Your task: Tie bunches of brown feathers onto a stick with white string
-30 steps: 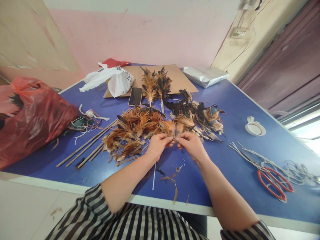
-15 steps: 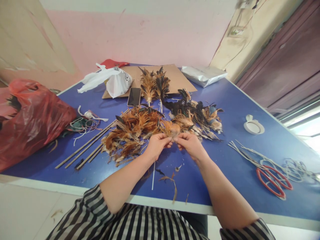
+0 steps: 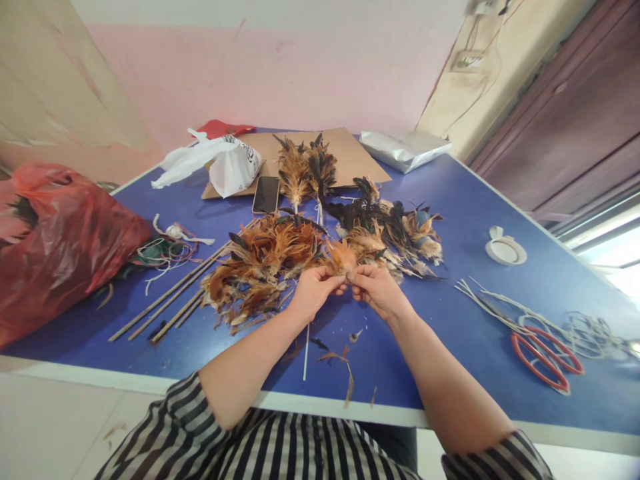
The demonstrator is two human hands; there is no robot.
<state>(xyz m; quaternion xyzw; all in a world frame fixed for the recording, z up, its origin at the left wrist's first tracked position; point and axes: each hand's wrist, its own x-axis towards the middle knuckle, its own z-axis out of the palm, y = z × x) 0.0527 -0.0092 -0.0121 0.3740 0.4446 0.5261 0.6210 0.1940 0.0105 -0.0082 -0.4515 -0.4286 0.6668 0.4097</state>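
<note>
Between my two hands is a small orange-brown feather tuft point(image 3: 341, 257), its pale lower end pinched at the fingertips. My left hand point(image 3: 320, 288) is closed on it from the left, thumb pressed to the index finger. From the right, my right hand point(image 3: 374, 288) pinches the same end, and the fingertips nearly touch. Just left lies a heap of orange-brown feathers point(image 3: 275, 247). Darker black and tan feathers point(image 3: 383, 230) lie beyond my right hand. Two tied feather bunches point(image 3: 294, 172) rest behind, on cardboard point(image 3: 357, 163).
Thin sticks point(image 3: 173, 300) lie left, near a red plastic bag point(image 3: 65, 247) and tangled string point(image 3: 167, 252). At the back are a phone point(image 3: 266, 195), a white bag point(image 3: 235, 167) and a silver packet point(image 3: 405, 150). Red-handled scissors point(image 3: 545, 357), cord point(image 3: 593, 333) and a tape roll point(image 3: 506, 251) lie right.
The orange feathers of the tuft now stand more upright and fanned above my fingertips. Both hands stay in nearly the same place, and the view has shifted slightly.
</note>
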